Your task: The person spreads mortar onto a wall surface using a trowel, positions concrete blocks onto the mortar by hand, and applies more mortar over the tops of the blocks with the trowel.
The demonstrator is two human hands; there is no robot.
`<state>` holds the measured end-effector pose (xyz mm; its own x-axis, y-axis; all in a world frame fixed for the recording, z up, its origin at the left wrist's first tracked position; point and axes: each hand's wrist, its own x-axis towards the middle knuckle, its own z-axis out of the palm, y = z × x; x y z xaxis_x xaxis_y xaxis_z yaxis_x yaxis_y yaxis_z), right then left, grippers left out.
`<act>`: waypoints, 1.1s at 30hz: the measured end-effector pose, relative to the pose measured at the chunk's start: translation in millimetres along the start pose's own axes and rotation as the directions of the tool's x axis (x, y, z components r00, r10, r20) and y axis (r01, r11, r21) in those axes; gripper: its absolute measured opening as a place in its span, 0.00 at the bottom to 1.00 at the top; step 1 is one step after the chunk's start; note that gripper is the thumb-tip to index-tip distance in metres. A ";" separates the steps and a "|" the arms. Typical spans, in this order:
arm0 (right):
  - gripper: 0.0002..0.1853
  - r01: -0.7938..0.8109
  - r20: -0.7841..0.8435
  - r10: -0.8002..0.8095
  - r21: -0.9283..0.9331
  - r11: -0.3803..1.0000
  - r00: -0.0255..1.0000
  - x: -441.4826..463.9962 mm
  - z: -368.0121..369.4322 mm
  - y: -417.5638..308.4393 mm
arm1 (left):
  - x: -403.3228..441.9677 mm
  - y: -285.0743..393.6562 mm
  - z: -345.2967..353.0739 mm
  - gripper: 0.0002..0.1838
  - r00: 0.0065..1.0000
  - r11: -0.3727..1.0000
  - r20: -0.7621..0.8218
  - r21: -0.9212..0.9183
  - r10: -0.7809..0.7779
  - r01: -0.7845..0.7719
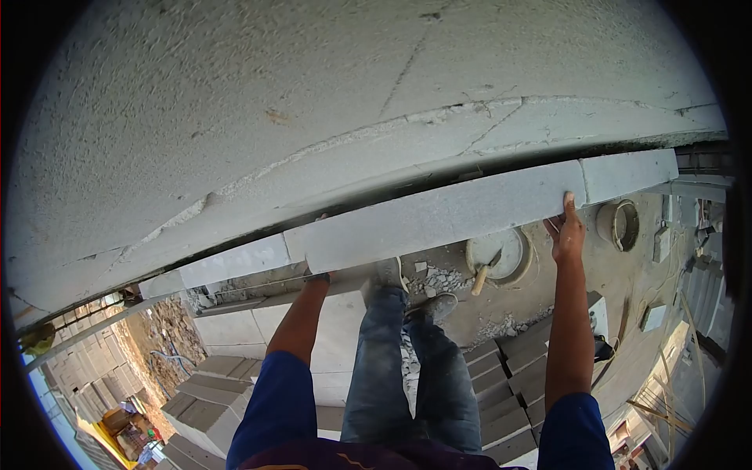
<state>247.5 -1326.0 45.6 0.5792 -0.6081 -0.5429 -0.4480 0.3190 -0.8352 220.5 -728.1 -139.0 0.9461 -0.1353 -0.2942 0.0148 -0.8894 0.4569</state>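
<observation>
A long pale block [439,213] lies in a row of blocks along the wall, between a shorter block [235,262] on the left and another [627,174] on the right. My right hand [567,229] grips its lower edge near the right end, thumb on the front face. At its left end my left hand [319,276] reaches underneath; most of that hand is hidden behind the block, with a fingertip showing over the top edge. A narrow dark gap runs between the row and the rough grey surface [313,94] above.
On the floor below are a round pan [517,254] with a trowel [484,272] and a round bucket [619,225]. Block stacks [211,399] stand at lower left, more blocks [501,392] at lower right. Rubble [439,280] lies near my shoes.
</observation>
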 end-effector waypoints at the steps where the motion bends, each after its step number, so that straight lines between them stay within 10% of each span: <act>1: 0.46 0.010 -0.001 -0.011 -0.013 1.000 1.000 2.5 0.5 0.5 | -1.2 0.0 1.7 0.27 1.000 1.000 -0.002 -0.001 0.000 0.000; 33: 0.45 0.052 -0.002 -0.052 -0.050 0.997 0.999 5.2 -3.0 5.6 | -12.1 5.3 -1.0 0.27 1.000 0.999 -0.005 0.038 0.014 -0.014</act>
<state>246.0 -1329.5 38.4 0.6003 -0.6256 -0.4982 -0.4508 0.2499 -0.8569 209.4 -730.7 -132.1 0.9478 -0.1457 -0.2837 -0.0106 -0.9035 0.4285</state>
